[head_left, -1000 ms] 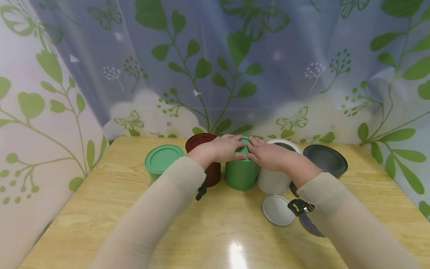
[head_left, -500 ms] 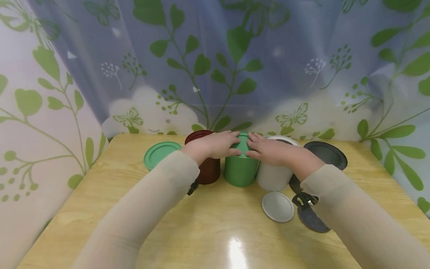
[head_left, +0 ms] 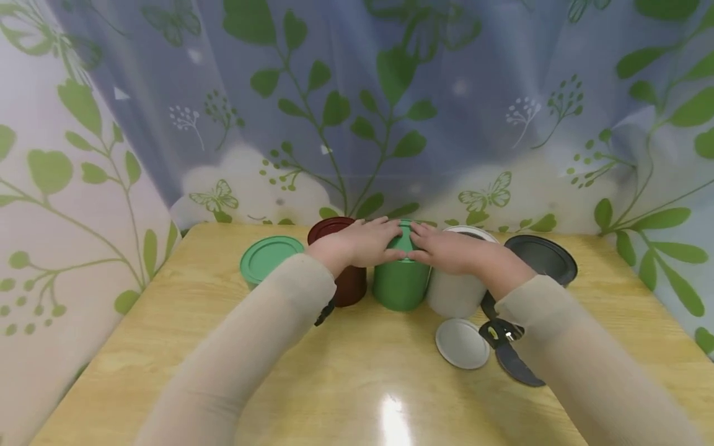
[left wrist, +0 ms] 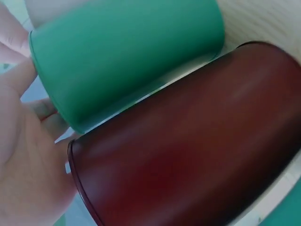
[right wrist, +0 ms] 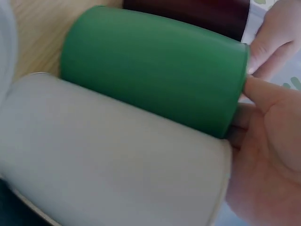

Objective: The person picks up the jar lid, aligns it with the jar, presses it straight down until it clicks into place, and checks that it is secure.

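Got the left hand (head_left: 368,241) and right hand (head_left: 450,251) both resting on top of the green canister (head_left: 400,288), standing upright on the bench (head_left: 357,384). Not clutching anything with either one, just laying mostly straight fingers over the top, thumbs close together along the front rim. Can see the red canister (head_left: 352,286) just beside the green canister on its left, partly under the left hand, and farther out that way a green tub (head_left: 272,259). Looking to the right of the green canister, find the white canister (head_left: 454,297) just beside, partly under the right hand, then a black container (head_left: 542,259) farther along. Spot a white disc (head_left: 462,344) lying in front and to the right of the green canister, plus a black disc (head_left: 517,364) beyond, half hidden by a beige sleeve (head_left: 580,359). Behind everything, a leafy cloth (head_left: 346,68).
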Available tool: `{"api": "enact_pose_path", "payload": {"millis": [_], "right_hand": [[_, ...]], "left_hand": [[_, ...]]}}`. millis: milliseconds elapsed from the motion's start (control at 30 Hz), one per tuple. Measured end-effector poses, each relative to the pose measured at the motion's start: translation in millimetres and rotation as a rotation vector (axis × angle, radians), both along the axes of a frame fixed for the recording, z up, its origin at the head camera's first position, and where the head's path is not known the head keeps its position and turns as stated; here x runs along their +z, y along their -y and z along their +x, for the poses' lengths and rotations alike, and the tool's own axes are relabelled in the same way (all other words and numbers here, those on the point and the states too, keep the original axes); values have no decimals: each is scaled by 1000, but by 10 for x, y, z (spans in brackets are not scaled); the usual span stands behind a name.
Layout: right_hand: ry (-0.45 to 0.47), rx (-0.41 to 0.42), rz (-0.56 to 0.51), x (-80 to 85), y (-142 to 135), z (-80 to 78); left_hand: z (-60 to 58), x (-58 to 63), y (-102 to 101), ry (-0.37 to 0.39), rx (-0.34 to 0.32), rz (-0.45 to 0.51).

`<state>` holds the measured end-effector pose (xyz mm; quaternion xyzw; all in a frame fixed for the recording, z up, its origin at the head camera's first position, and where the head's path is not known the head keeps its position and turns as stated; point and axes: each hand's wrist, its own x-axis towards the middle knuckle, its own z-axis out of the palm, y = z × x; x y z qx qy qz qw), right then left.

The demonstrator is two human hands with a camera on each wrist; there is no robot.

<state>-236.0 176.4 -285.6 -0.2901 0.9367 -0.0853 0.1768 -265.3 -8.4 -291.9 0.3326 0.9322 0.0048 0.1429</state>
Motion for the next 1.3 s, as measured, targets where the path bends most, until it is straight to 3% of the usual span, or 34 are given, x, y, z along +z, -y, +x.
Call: {"api": "enact_pose_path", "payload": {"millis": [333,533,933,1133,1300], "right_hand": [[-198,-79,95,-91,-11,134],[-265,-62,117,-153,-3,224],[-402,-27,162,-236,-5,220],[-407,-26,152,-258,-40,207],[-394,-26,164,-246,-63,205]], "left_hand": [[226,-147,40,-202,48,-62],[332,-229,37,-321,61,-114],[334,-284,16,-379,54,-82],[325,-316,-16,-418,30,-85],[338,-344,-33,-479,52,-95]]}}
